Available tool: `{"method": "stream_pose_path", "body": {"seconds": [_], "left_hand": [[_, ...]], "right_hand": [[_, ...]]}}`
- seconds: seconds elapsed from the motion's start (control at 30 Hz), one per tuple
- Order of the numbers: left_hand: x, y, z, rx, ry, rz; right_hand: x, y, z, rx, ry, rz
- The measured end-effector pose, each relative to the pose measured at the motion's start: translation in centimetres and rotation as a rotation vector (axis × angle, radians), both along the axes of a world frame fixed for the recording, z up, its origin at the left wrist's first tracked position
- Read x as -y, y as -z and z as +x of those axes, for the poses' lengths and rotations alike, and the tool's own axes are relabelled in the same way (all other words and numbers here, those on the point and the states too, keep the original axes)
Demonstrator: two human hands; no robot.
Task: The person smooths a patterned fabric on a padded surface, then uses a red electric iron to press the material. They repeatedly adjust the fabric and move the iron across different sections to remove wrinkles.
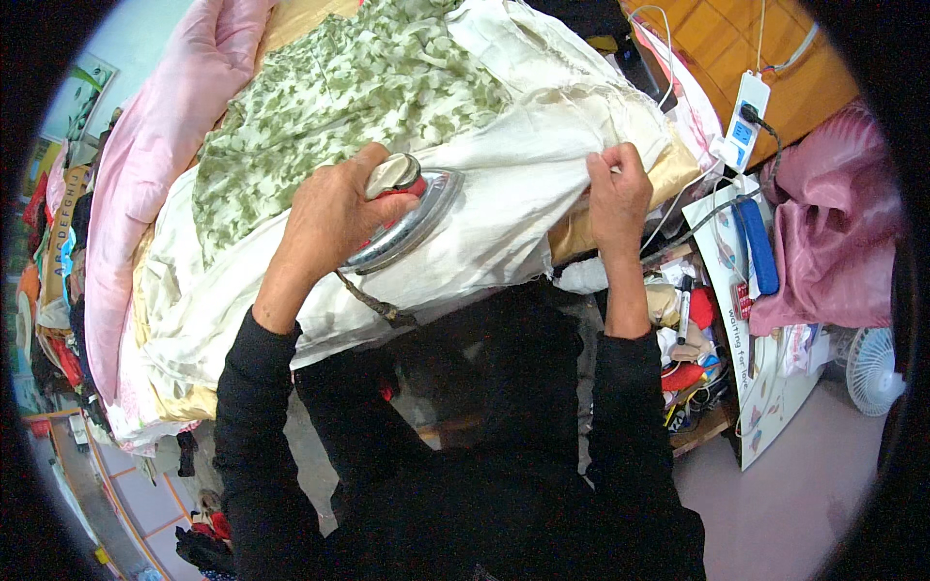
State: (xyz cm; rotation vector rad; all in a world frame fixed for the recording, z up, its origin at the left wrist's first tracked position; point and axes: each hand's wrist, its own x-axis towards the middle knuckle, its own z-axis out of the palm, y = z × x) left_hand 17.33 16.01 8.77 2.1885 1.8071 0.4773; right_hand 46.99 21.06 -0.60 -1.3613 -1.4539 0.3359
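Note:
My left hand (330,207) is wrapped around the handle of a clothes iron (407,232), whose metal soleplate rests on white cloth (465,272). From the heel of the iron, a worn cord (374,305) trails over the cloth towards me. My right hand (621,192) pinches the white cloth between thumb and fingers at its right side and draws creases towards that grip. Beyond the iron, a green-and-white leaf-patterned fabric (349,109) lies bunched over the white layer. The soleplate's underside is hidden.
A pink quilt (152,189) lines the left side. At the upper right, a power strip (745,123) holds a black plug, with cables hanging near my right forearm. Below are a drawer of small items (686,341), a blue case (755,243), mauve satin cloth (828,232) and a white fan (875,370).

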Motion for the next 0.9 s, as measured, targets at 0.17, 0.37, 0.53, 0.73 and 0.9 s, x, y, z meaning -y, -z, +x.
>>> {"method": "stream_pose_path", "body": {"seconds": [0.17, 0.37, 0.53, 0.73, 0.9], "left_hand": [[0.2, -0.8, 2.1, 0.028, 0.095, 0.050], [0.3, -0.6, 3.5, 0.018, 0.144, 0.044], [1.2, 0.8, 3.8, -0.012, 0.130, -0.010], [1.8, 0.1, 3.3, 0.015, 0.075, -0.043], [1.1, -0.7, 3.5, 0.080, 0.068, -0.048]], "right_hand": [[0.8, 2.0, 2.3, 0.079, 0.044, -0.097], [0.4, -2.7, 0.6, 0.269, 0.027, 0.076], [-4.4, -1.7, -1.4, 0.756, -0.145, 0.203], [-6.0, -2.6, -1.7, 0.498, -0.175, 0.157], [-8.1, -1.9, -3.0, 0.590, -0.093, 0.169]]}}
